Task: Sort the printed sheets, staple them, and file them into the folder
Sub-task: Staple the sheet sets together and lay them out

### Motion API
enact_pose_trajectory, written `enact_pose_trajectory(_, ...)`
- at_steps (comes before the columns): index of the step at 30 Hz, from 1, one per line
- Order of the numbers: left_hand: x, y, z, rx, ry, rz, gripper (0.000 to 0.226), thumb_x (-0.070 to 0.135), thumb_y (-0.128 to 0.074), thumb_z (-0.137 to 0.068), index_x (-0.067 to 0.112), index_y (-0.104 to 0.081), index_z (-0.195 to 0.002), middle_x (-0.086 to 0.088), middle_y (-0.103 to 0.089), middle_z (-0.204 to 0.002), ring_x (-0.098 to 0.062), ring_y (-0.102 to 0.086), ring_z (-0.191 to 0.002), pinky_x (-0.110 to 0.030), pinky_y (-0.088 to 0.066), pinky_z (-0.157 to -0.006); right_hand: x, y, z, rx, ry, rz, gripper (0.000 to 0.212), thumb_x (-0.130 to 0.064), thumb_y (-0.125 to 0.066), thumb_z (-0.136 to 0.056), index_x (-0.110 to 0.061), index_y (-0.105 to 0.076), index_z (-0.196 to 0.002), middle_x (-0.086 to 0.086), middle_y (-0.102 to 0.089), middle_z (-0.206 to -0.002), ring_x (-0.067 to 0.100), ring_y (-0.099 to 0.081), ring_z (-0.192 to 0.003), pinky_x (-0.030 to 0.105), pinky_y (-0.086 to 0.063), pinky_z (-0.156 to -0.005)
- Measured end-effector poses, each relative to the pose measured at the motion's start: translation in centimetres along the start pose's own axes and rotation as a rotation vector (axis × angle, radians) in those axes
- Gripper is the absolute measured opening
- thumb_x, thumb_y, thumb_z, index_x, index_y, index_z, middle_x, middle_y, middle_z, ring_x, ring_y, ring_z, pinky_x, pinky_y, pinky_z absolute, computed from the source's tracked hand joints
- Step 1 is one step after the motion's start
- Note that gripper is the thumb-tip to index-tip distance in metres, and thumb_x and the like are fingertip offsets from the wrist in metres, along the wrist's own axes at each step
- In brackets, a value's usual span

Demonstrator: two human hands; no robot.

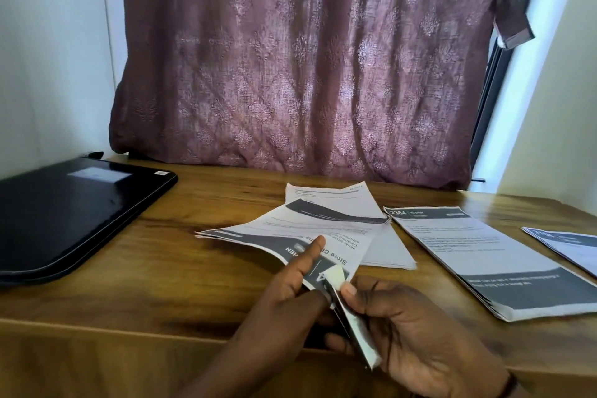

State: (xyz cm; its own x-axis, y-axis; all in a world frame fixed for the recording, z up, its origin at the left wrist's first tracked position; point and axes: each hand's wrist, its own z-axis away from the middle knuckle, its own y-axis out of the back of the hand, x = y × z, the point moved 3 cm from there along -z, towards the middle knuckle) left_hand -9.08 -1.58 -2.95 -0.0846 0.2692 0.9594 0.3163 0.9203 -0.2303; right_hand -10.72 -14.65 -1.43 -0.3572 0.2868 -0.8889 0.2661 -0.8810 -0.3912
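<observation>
A set of printed sheets (300, 233) with dark header bands is lifted off the wooden table (181, 236) at its near corner. My left hand (290, 287) pinches that corner, index finger stretched along the top page. My right hand (410, 329) grips a silver stapler (353, 329) whose jaws sit at the corner of the set. More loose sheets (384, 252) lie flat under and behind the held set. A second stack of sheets (478, 255) lies to the right, and the edge of a third stack (565, 245) shows at the far right.
A glossy black folder or case (71, 213) lies flat at the table's left. A purple patterned curtain (307, 58) hangs behind the table. White walls close in on both sides, with a window frame (497, 74) at the right.
</observation>
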Motion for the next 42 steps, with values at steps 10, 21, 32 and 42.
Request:
enact_pose_trajectory(10, 0.5, 0.0, 0.2, -0.094, -0.047, 0.054, 0.066, 0.005, -0.055, -0.066, 0.026, -0.054, -0.129, -0.008, -0.068, -0.079, -0.014, -0.054, -0.063, -0.020, -0.049, -0.054, 0.3, -0.6, 0.2, 0.087, 0.060, 0.000, 0.015, -0.002, -0.066, -0.068, 0.005, -0.073, -0.079, 0.020, -0.064, -0.071, 0.024, -0.064, -0.055, 0.033, -0.056, -0.054)
enact_pose_trajectory(21, 0.4, -0.1, 0.3, -0.134, -0.052, 0.074, 0.074, -0.002, -0.049, -0.059, 0.025, -0.055, -0.128, -0.009, -0.058, -0.059, -0.016, -0.049, -0.047, -0.026, -0.046, -0.045, 1.2, -0.7, 0.1, 0.184, 0.092, 0.034, 0.013, 0.004, -0.055, -0.088, 0.002, -0.069, -0.090, 0.016, -0.064, -0.065, 0.021, -0.061, -0.052, 0.029, -0.054, -0.051)
enact_pose_trajectory(32, 2.3, 3.2, -1.2, 0.211, -0.044, 0.287, 0.038, -0.010, -0.039, -0.090, 0.005, -0.065, -0.114, -0.017, -0.071, -0.106, -0.023, -0.066, -0.084, -0.029, -0.055, -0.060, -1.3, 1.0, 3.1, 0.041, 0.061, 0.025, 0.035, -0.007, -0.079, -0.071, 0.011, -0.070, -0.100, 0.029, -0.068, -0.105, 0.031, -0.066, -0.060, 0.035, -0.056, -0.049)
enact_pose_trajectory(42, 7.5, 18.5, -3.7, 0.321, 0.394, -0.521, 0.069, -0.011, -0.059, -0.082, 0.012, -0.032, -0.141, -0.024, -0.058, -0.094, -0.020, -0.055, -0.054, -0.026, -0.043, -0.043, -6.8, 2.5, 3.1, 0.514, 0.241, 0.740, 0.050, -0.050, -0.068, -0.074, -0.002, -0.065, -0.088, -0.001, -0.054, -0.047, 0.010, -0.037, -0.037, 0.018, -0.029, -0.037)
